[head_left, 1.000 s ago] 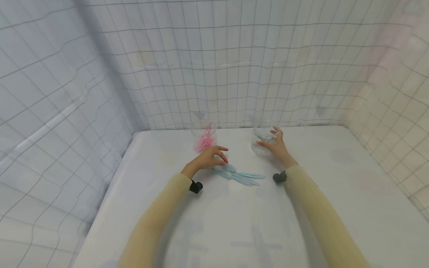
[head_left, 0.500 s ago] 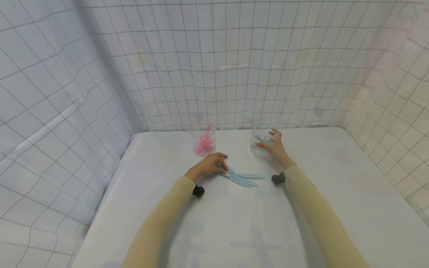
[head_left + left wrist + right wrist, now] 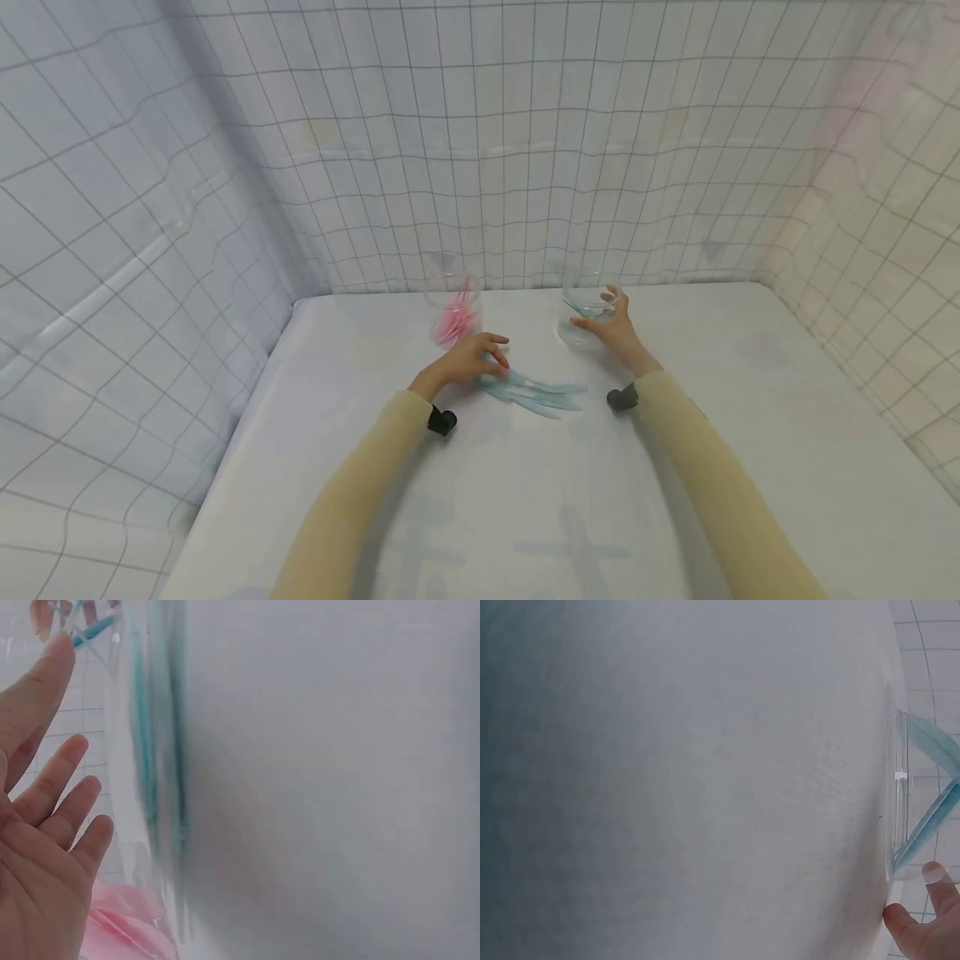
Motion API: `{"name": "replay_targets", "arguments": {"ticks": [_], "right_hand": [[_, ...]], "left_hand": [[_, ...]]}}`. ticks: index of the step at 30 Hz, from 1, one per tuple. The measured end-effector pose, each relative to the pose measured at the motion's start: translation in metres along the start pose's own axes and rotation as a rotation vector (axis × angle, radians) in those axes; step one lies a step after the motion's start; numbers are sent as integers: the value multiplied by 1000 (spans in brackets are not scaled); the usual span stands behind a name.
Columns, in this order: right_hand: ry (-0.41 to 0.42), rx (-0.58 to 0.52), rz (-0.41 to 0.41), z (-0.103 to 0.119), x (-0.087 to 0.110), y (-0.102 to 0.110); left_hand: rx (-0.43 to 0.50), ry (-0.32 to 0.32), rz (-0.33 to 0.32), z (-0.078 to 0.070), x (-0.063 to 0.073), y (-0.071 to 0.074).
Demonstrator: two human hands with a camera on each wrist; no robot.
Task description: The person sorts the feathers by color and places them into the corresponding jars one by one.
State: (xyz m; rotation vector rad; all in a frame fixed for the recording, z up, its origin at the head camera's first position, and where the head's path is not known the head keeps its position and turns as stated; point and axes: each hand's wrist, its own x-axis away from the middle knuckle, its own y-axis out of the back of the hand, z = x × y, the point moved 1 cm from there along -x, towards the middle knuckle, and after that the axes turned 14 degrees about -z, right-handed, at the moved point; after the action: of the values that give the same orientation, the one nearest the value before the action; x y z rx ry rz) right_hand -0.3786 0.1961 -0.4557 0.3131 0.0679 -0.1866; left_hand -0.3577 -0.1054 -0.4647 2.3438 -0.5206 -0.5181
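My left hand [image 3: 467, 358] hovers over a loose fan of light-blue, slim plastic pieces [image 3: 543, 402], shaped like cutlery, on the white table. In the left wrist view its fingers [image 3: 60, 784] are spread and lightly bent, with the blue pieces [image 3: 146, 727] lying beside them. My right hand [image 3: 617, 327] grips a clear round jar [image 3: 573, 332], thumb on the near side and fingers round the far right side. Blue pieces [image 3: 930, 825] lean inside that jar in the right wrist view, where only fingertips [image 3: 901, 926] of the right hand show.
A second clear jar [image 3: 444, 292] holding pink pieces [image 3: 456, 323] of similar shape stands at the back, just beyond my left hand. Grid-patterned white curtains [image 3: 517, 167] hang close behind the table [image 3: 495, 500] and along its sides.
My left hand dipped to the blue pieces, touched them, then rose slightly. The blue pieces now lie more spread at their left ends. My right hand keeps its hold on the jar.
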Motion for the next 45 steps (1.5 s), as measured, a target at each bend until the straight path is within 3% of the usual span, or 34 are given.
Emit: {"name": "replay_targets", "arguments": {"ticks": [5, 10, 16, 21, 26, 31, 37, 45], "right_hand": [[18, -11, 23, 18, 9, 3], [3, -15, 12, 6, 0, 3], [31, -6, -1, -13, -9, -1], [25, 17, -30, -19, -9, -5], [24, 18, -39, -20, -9, -6], [36, 22, -48, -18, -8, -5], [33, 28, -46, -17, -8, -4], [24, 19, -39, -18, -9, -2]], "left_hand": [[79, 19, -54, -8, -9, 5], [109, 6, -153, -21, -25, 11], [15, -7, -298, -44, -56, 22], [-42, -13, -367, -61, -82, 32], [-63, -19, -368, -73, -100, 39], [-48, -3, -356, -80, -110, 40], [-45, 24, -356, -82, -116, 32], [-55, 7, -345, -78, -118, 21]]}}
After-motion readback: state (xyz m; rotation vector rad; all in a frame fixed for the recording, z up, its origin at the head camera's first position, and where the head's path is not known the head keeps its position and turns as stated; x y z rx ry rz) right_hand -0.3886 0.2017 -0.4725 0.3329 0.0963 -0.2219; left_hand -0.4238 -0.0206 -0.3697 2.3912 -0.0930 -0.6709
